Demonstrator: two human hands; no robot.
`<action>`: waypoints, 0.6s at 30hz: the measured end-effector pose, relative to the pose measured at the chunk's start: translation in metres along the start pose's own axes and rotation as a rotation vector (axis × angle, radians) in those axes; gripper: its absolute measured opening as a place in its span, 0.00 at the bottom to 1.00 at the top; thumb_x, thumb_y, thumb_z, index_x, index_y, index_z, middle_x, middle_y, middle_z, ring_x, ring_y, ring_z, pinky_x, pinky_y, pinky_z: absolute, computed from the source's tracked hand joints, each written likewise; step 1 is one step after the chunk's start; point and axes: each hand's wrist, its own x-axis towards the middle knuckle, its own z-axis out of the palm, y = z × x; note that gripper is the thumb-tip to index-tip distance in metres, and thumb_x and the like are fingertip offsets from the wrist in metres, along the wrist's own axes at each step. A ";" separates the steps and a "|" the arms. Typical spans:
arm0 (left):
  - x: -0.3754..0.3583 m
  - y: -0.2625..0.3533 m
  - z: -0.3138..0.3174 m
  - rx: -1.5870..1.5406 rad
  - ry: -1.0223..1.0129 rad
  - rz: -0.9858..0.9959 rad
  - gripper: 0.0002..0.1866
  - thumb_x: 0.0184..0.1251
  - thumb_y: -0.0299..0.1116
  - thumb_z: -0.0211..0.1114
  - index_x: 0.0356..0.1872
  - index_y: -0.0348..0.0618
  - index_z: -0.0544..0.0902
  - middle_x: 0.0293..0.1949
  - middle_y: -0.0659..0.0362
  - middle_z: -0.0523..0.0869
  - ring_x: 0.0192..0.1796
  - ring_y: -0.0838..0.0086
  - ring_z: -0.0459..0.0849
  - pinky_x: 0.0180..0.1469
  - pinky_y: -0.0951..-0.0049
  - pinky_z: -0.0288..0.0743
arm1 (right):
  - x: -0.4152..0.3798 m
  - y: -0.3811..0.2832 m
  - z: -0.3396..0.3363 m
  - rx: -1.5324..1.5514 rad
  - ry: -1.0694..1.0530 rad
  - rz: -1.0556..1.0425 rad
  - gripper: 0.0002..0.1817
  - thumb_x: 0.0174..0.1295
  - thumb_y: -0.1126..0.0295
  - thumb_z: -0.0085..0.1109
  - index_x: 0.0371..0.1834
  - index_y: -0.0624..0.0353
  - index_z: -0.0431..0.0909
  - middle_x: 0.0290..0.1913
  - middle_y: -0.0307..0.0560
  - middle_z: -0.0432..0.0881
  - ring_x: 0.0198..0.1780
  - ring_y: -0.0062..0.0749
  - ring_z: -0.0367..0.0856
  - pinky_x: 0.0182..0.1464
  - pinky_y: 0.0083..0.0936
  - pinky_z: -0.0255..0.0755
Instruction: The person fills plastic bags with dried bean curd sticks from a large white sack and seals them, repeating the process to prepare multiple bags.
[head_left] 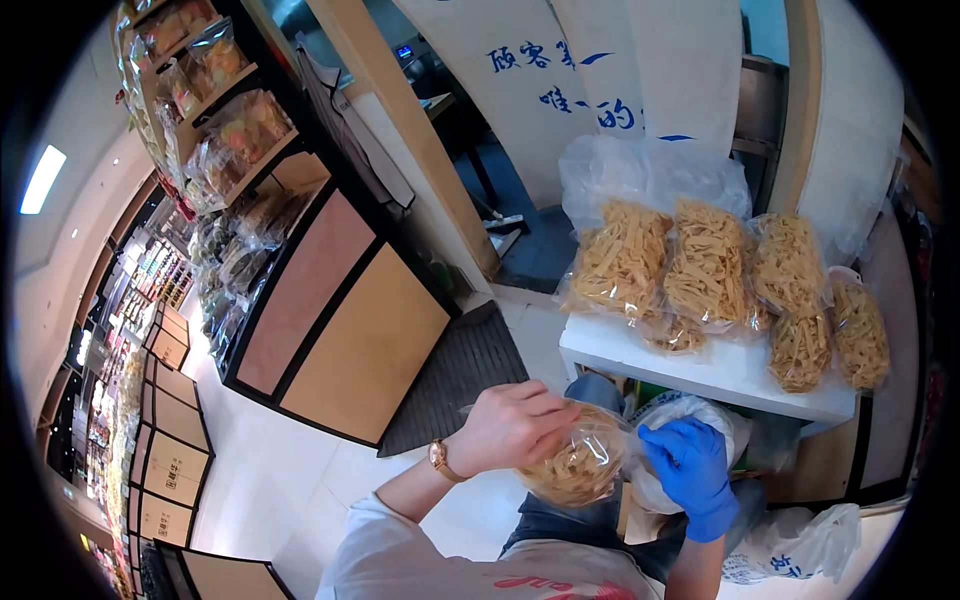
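Observation:
In front of my lap is a clear plastic bag (572,470) filled with tan, ribbon-like dried strips. My left hand (520,420), bare and with a gold watch (440,458) on its wrist, curls its fingers over the upper left of the bag. My right hand (688,470) wears a blue glove. Its closed fingers hold the gathered right end of the same bag. Directly behind and below the glove, a white plastic sack (670,410) is partly hidden, so its contents do not show.
Several filled bags of similar strips (620,260) stand on a white table (640,360) ahead to the right. A shelf unit (350,330) with bagged goods rises on the left, beside a dark mat (465,370). Another white plastic bag (800,545) lies at lower right.

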 end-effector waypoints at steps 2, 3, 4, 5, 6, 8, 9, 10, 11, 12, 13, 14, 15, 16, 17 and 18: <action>0.004 -0.002 0.002 -0.115 0.156 0.028 0.13 0.48 0.31 0.68 0.38 0.45 0.84 0.26 0.66 0.78 0.26 0.77 0.77 0.23 0.77 0.71 | 0.000 -0.002 0.002 -0.005 0.004 -0.006 0.09 0.48 0.71 0.64 0.35 0.50 0.80 0.27 0.39 0.76 0.30 0.37 0.76 0.33 0.32 0.70; 0.005 -0.002 0.003 -0.118 0.154 0.022 0.13 0.48 0.31 0.68 0.38 0.45 0.84 0.26 0.66 0.78 0.26 0.77 0.77 0.23 0.77 0.71 | 0.000 -0.004 0.004 -0.007 0.006 -0.012 0.10 0.48 0.71 0.64 0.35 0.51 0.80 0.28 0.38 0.76 0.31 0.36 0.76 0.33 0.32 0.70; 0.004 -0.002 0.006 -0.131 0.164 0.016 0.12 0.49 0.32 0.68 0.37 0.45 0.84 0.25 0.65 0.77 0.26 0.77 0.78 0.23 0.78 0.71 | -0.001 -0.006 0.006 -0.002 -0.002 -0.011 0.10 0.48 0.71 0.64 0.35 0.51 0.80 0.28 0.38 0.76 0.31 0.36 0.76 0.33 0.32 0.70; 0.003 -0.001 0.009 -0.141 0.176 0.011 0.11 0.49 0.32 0.68 0.36 0.44 0.84 0.25 0.65 0.76 0.26 0.77 0.78 0.24 0.78 0.71 | -0.001 -0.006 0.008 0.002 0.012 -0.010 0.10 0.48 0.71 0.64 0.35 0.51 0.80 0.30 0.38 0.76 0.31 0.36 0.76 0.33 0.32 0.70; 0.003 -0.001 0.012 -0.138 0.178 0.005 0.11 0.49 0.32 0.68 0.36 0.44 0.84 0.25 0.65 0.76 0.26 0.77 0.78 0.24 0.78 0.71 | 0.003 -0.009 0.008 0.004 0.030 -0.012 0.09 0.48 0.70 0.64 0.34 0.51 0.79 0.31 0.38 0.76 0.32 0.35 0.76 0.33 0.32 0.70; 0.004 0.002 0.017 -0.130 0.221 0.077 0.08 0.49 0.32 0.67 0.31 0.44 0.82 0.23 0.65 0.74 0.24 0.76 0.77 0.23 0.78 0.71 | 0.017 -0.020 0.005 -0.047 0.029 -0.017 0.07 0.49 0.70 0.63 0.33 0.51 0.79 0.32 0.37 0.76 0.32 0.35 0.76 0.32 0.32 0.70; 0.005 0.006 0.016 -0.128 0.220 0.068 0.08 0.49 0.32 0.67 0.31 0.44 0.82 0.23 0.65 0.74 0.24 0.76 0.77 0.23 0.78 0.71 | 0.022 -0.028 0.005 -0.101 0.029 -0.018 0.06 0.50 0.69 0.62 0.31 0.51 0.78 0.33 0.36 0.76 0.32 0.35 0.76 0.32 0.33 0.70; 0.007 0.011 0.014 -0.114 0.189 0.100 0.07 0.49 0.32 0.67 0.29 0.44 0.81 0.23 0.65 0.73 0.24 0.76 0.76 0.23 0.78 0.71 | 0.023 -0.030 0.010 -0.096 0.024 -0.024 0.06 0.50 0.69 0.62 0.31 0.51 0.78 0.33 0.36 0.76 0.32 0.35 0.76 0.32 0.33 0.70; 0.009 0.014 0.014 -0.101 0.159 0.133 0.06 0.49 0.32 0.67 0.26 0.45 0.80 0.22 0.65 0.72 0.23 0.76 0.75 0.23 0.78 0.71 | 0.023 -0.032 0.016 -0.132 -0.006 -0.043 0.04 0.51 0.68 0.61 0.30 0.51 0.77 0.32 0.36 0.76 0.31 0.35 0.76 0.31 0.33 0.71; 0.010 0.017 0.018 -0.075 0.193 0.121 0.07 0.47 0.32 0.67 0.25 0.44 0.78 0.22 0.65 0.71 0.23 0.75 0.74 0.24 0.78 0.71 | 0.023 -0.032 0.020 -0.170 -0.036 -0.063 0.03 0.52 0.68 0.60 0.29 0.51 0.76 0.30 0.36 0.75 0.30 0.35 0.76 0.30 0.33 0.71; 0.010 0.016 0.019 -0.071 0.196 0.114 0.07 0.47 0.32 0.67 0.25 0.44 0.78 0.22 0.65 0.71 0.23 0.75 0.74 0.24 0.78 0.71 | 0.024 -0.032 0.021 -0.167 -0.040 -0.070 0.03 0.52 0.68 0.60 0.29 0.51 0.76 0.30 0.36 0.75 0.30 0.35 0.76 0.30 0.33 0.71; 0.011 0.015 0.018 -0.088 0.170 0.095 0.06 0.48 0.32 0.67 0.26 0.45 0.79 0.24 0.65 0.73 0.25 0.75 0.75 0.24 0.77 0.71 | 0.024 -0.032 0.021 -0.170 -0.081 -0.054 0.03 0.53 0.67 0.59 0.28 0.51 0.76 0.29 0.37 0.74 0.30 0.35 0.76 0.30 0.33 0.72; 0.011 0.015 0.017 -0.105 0.141 0.077 0.06 0.48 0.32 0.67 0.26 0.45 0.79 0.25 0.65 0.74 0.26 0.75 0.76 0.25 0.76 0.72 | 0.024 -0.032 0.022 -0.172 -0.123 -0.037 0.03 0.54 0.66 0.58 0.28 0.51 0.75 0.28 0.38 0.74 0.30 0.35 0.76 0.29 0.34 0.72; 0.011 0.013 0.017 -0.102 0.140 0.070 0.06 0.48 0.32 0.67 0.26 0.45 0.79 0.25 0.65 0.74 0.26 0.75 0.76 0.25 0.76 0.72 | 0.025 -0.030 0.023 -0.167 -0.126 -0.042 0.03 0.54 0.66 0.58 0.28 0.51 0.75 0.28 0.38 0.74 0.30 0.35 0.76 0.29 0.34 0.72; 0.010 0.010 0.019 -0.138 0.123 0.074 0.06 0.48 0.32 0.66 0.26 0.45 0.79 0.27 0.65 0.75 0.28 0.74 0.77 0.26 0.75 0.73 | 0.027 -0.028 0.025 -0.182 -0.193 -0.040 0.04 0.55 0.66 0.57 0.27 0.51 0.75 0.27 0.40 0.73 0.30 0.36 0.77 0.28 0.34 0.72; 0.008 0.008 0.021 -0.174 0.106 0.076 0.06 0.49 0.32 0.66 0.27 0.45 0.79 0.29 0.64 0.77 0.29 0.73 0.78 0.26 0.75 0.73 | 0.028 -0.026 0.027 -0.196 -0.261 -0.039 0.04 0.55 0.66 0.56 0.26 0.52 0.75 0.26 0.42 0.73 0.29 0.37 0.77 0.28 0.35 0.72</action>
